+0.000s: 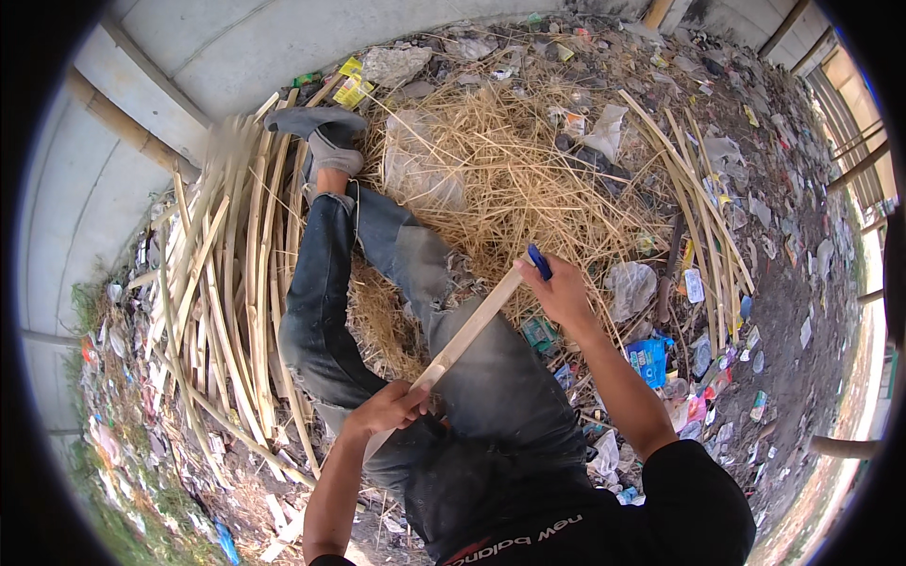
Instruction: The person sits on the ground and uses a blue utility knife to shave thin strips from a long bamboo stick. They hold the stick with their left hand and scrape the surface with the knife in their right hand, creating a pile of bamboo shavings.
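Note:
A pale, flat bamboo strip (477,324) slants across my lap, rising from lower left to upper right. My left hand (387,407) is closed round its lower part, near my thigh. At the strip's upper end, my right hand (563,294) is closed on a small blue object (539,261), which looks like the handle of a cutting tool. No blade shows, and I cannot tell whether these fingers also pinch the strip. My legs in worn jeans (326,274) are bent under and beyond the strip.
Many long bamboo strips (255,283) are piled at left beside the grey wall (226,47). Straw-like shavings (528,179) heap beyond my legs. More strips (694,208) lie at right. Scattered litter, including a blue packet (648,360), covers the ground. A stone (396,64) sits at the back.

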Motion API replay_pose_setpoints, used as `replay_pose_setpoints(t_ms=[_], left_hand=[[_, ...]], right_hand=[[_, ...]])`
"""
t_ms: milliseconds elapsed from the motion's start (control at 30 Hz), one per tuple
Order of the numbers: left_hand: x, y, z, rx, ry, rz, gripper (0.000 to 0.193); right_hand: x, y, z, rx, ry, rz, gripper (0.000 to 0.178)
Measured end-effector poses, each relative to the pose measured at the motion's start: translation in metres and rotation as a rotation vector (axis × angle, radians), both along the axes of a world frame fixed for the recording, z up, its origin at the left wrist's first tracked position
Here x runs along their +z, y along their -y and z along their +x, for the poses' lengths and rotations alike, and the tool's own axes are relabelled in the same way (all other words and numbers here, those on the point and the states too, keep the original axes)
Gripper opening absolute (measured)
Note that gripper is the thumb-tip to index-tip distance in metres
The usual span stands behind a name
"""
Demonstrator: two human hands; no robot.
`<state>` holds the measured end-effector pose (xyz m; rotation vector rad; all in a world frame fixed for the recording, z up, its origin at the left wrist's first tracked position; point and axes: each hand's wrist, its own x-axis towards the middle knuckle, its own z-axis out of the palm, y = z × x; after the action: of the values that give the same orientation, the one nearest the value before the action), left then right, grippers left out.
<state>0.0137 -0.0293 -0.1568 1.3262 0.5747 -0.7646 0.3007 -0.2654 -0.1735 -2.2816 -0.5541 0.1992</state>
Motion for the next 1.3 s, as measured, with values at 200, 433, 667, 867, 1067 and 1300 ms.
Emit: replay_pose_setpoints(t_ms=[200,433,667,867,1067,1300], left_hand=[[0.004,0.004,0.011,-0.057,0.042,0.088,0.057],[0.002,0.011,0.018,-0.032,0.016,0.131,0.055],[-0.004,0.012,0.023,-0.053,0.079,0.163,0.061],[0.000,0.010,0.026,-0.061,0.055,0.165,0.060],[0.002,0.010,0.027,-0.067,0.044,0.157,0.060],[-0.008,0.013,0.028,-0.047,0.007,0.133,0.057]], right_hand=[[-0.030,-0.014,-0.014,-0.187,-0.171,0.129,0.062],[-0.015,-0.026,-0.073,-0.025,-0.117,0.071,0.055],[-0.016,0.006,-0.059,-0.010,-0.076,0.061,0.030],[-0.006,0.013,-0.029,-0.090,-0.039,0.106,0.027],[0.003,0.008,-0.009,0.019,0.079,-0.065,0.035],[-0.008,-0.001,-0.033,0.096,0.041,-0.188,0.047]])
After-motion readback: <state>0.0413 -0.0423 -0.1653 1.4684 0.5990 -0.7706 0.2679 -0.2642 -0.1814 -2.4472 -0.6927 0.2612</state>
